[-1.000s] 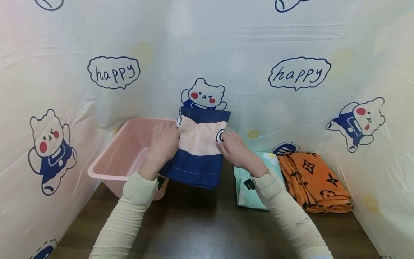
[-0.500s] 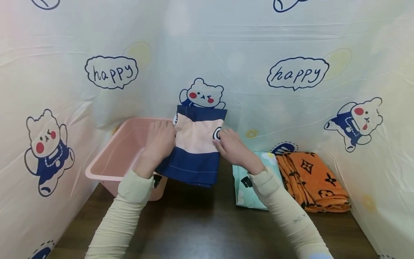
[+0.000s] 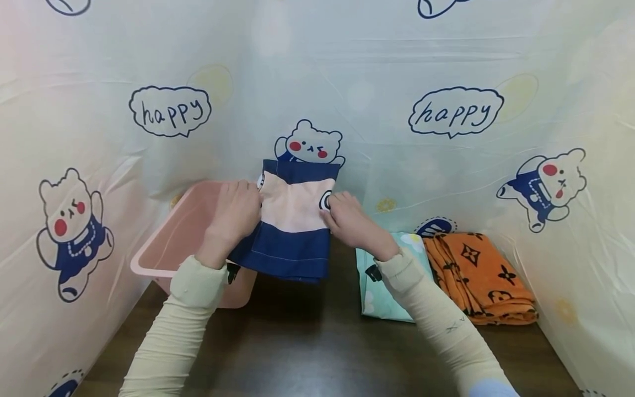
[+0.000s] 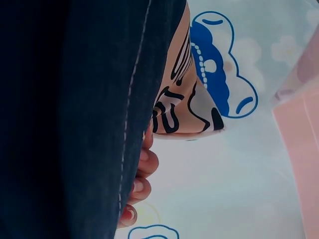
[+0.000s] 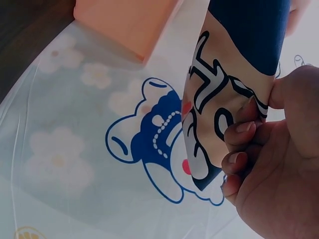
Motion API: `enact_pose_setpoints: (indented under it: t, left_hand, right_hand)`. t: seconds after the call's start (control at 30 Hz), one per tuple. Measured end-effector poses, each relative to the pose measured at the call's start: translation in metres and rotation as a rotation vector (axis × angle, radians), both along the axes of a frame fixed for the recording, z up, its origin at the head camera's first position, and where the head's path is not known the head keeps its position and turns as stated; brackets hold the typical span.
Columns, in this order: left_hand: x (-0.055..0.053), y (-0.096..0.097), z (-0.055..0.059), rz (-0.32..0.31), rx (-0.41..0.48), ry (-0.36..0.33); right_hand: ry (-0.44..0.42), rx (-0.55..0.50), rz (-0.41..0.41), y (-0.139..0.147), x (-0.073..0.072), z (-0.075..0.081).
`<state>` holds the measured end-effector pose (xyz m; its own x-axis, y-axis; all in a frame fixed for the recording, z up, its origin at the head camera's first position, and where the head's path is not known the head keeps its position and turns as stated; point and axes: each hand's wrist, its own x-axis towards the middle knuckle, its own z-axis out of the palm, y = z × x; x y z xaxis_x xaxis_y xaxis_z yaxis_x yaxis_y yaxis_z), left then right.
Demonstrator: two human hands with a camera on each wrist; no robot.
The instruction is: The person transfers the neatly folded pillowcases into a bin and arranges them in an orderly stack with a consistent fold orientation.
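A folded navy and pale pink cloth with black-and-white lettering hangs upright above the table, partly in front of the pink tub. My left hand grips its left edge, fingers behind; in the left wrist view, curled fingertips show past the navy cloth. At the opposite edge, my right hand pinches the pink band. The right wrist view shows the thumb on one side and the curled fingers on the lettered side. Where the left thumb lies is hidden.
The pink tub stands at the left, behind my left hand. Right of centre lie a folded mint cloth, partly under my right forearm, and a folded orange cloth. A printed curtain encloses the dark table.
Both hands have shifted slightly left and up, carrying the navy and pink cloth with them. Their hold on it looks the same. The tub and the other folded cloths stay in place.
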<state>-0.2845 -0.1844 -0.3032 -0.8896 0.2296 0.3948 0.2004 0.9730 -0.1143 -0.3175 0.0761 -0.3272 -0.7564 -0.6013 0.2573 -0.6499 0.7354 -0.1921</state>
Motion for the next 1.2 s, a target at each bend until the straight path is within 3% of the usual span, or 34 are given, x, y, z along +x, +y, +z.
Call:
enact_pose_setpoints:
  t: [0.4, 0.73, 1.2]
  left_hand:
    - [-0.001, -0.013, 0.007, 0.000, 0.004, -0.022]
    - [-0.005, -0.026, 0.004, 0.034, 0.027, -0.033]
    - [-0.004, -0.045, 0.004, 0.047, 0.018, -0.012]
  right_hand:
    - [0.013, 0.048, -0.052, -0.016, 0.003, 0.003]
    - [0.054, 0.058, -0.089, -0.031, 0.002, 0.002]
    - [0.091, 0.034, -0.042, -0.048, 0.001, 0.001]
